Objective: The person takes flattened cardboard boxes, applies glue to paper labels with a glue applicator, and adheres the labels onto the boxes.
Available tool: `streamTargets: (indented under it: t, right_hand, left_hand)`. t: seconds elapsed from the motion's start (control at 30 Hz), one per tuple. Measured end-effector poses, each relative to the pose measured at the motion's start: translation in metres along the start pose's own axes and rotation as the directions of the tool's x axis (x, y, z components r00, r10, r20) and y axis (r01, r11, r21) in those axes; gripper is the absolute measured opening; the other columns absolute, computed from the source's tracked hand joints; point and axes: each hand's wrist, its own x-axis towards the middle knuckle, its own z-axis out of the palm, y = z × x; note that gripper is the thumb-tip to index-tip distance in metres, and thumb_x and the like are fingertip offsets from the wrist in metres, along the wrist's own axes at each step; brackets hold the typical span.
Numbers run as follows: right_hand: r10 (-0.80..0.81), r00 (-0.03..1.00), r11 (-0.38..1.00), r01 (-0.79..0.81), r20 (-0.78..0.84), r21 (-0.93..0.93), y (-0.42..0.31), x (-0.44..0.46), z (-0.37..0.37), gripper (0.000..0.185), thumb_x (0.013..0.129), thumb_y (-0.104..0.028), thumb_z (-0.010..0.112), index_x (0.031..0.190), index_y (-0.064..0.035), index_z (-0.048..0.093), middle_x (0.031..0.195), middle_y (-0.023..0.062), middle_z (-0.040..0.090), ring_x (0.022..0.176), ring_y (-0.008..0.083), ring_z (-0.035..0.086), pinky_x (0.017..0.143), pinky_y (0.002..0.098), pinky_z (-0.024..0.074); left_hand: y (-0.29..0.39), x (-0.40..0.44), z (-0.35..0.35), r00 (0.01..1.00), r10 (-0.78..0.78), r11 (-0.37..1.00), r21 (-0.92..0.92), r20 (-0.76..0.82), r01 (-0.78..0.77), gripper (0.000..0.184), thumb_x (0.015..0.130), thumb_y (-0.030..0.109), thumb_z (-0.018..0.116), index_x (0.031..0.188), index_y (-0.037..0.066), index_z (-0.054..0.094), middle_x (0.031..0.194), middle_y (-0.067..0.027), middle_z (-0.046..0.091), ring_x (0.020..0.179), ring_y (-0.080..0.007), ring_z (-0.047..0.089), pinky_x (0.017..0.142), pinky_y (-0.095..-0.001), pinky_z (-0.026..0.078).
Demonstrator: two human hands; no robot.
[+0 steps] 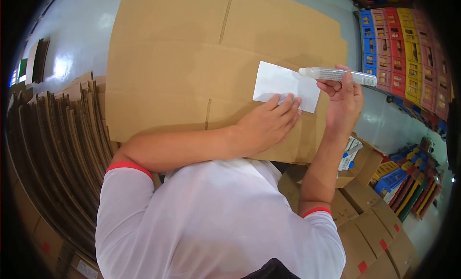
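A small white sheet of paper point(278, 79) lies on a large flat piece of brown cardboard point(168, 72). My left hand point(266, 125) rests on the paper's lower edge, its fingers stretched out and pressing it flat. In my right hand point(343, 99) is a slim white glue stick point(343, 75) with a printed label and barcode. It is held almost level between thumb and fingers, its pale tip pointing left over the paper's upper right corner. Whether the tip touches the paper I cannot tell.
Many folded cardboard sheets point(62, 149) stand upright at the left. Stacked coloured crates point(403, 58) are at the upper right, with more crates point(398, 183) lower down. Closed cartons point(370, 231) and an open box point(362, 159) with packets are at the lower right.
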Motion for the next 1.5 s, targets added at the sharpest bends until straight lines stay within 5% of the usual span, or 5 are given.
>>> streamTargets:
  t: [0.3,0.8,1.03,1.13,1.5]
  right_hand:
    - [-0.071,0.973,0.958,0.128,0.22,-0.257,-0.01,-0.032,0.028,0.026,0.09,0.002,0.076,0.114,0.0063,0.068,0.108,0.0143,0.074,0.09,0.0164,0.072,0.075,0.0301,0.0607]
    - [-0.075,0.846,0.78,0.379,0.528,-0.497,-0.012,-0.048,0.06,0.016,0.085,0.003,0.079,0.101,0.0018,0.075,0.096,0.0097,0.077,0.077,0.0137,0.072,0.064,0.0272,0.0575]
    - [-0.068,0.888,0.821,0.309,0.454,-0.48,-0.002,-0.03,0.069,0.013,0.087,0.0,0.079,0.099,0.003,0.075,0.091,0.009,0.077,0.076,0.0139,0.072,0.063,0.0264,0.0577]
    - [-0.274,0.842,0.707,0.504,0.465,-0.496,0.007,-0.01,0.076,0.011,0.088,0.0,0.078,0.098,0.0023,0.075,0.094,0.0097,0.077,0.076,0.0148,0.072,0.065,0.0294,0.0588]
    - [0.066,0.843,0.728,0.325,0.533,-0.604,-0.018,-0.048,0.066,0.015,0.089,0.003,0.076,0.103,0.0021,0.074,0.1,0.0082,0.076,0.089,0.0128,0.07,0.078,0.0286,0.0573]
  left_hand:
    - [0.003,-0.004,0.005,1.0,-0.004,0.998,0.056,-0.014,0.004,0.069,0.098,0.048,0.06,0.144,-0.002,0.054,0.154,-0.0186,0.048,0.143,-0.0356,0.043,0.118,-0.0499,0.033]
    - [0.011,-0.008,0.001,0.952,0.049,0.99,-0.143,0.302,-0.006,0.061,0.105,0.048,0.05,0.145,0.003,0.055,0.152,-0.0158,0.051,0.147,-0.0334,0.039,0.124,-0.0526,0.02]
    - [0.007,-0.008,0.0,0.979,0.05,0.996,-0.088,0.197,-0.033,0.062,0.105,0.043,0.049,0.15,0.0,0.05,0.158,-0.0216,0.044,0.151,-0.0373,0.034,0.124,-0.0568,0.022]
    - [0.007,-0.007,0.002,0.999,0.004,1.0,-0.001,0.04,-0.004,0.062,0.099,0.049,0.058,0.141,0.003,0.06,0.143,-0.0149,0.057,0.144,-0.0351,0.043,0.124,-0.0564,0.026]
    - [0.01,-0.005,0.024,0.952,0.095,0.961,-0.276,0.292,-0.011,0.05,0.097,0.04,0.059,0.131,0.005,0.071,0.149,-0.0149,0.057,0.144,-0.0342,0.044,0.12,-0.0556,0.03]
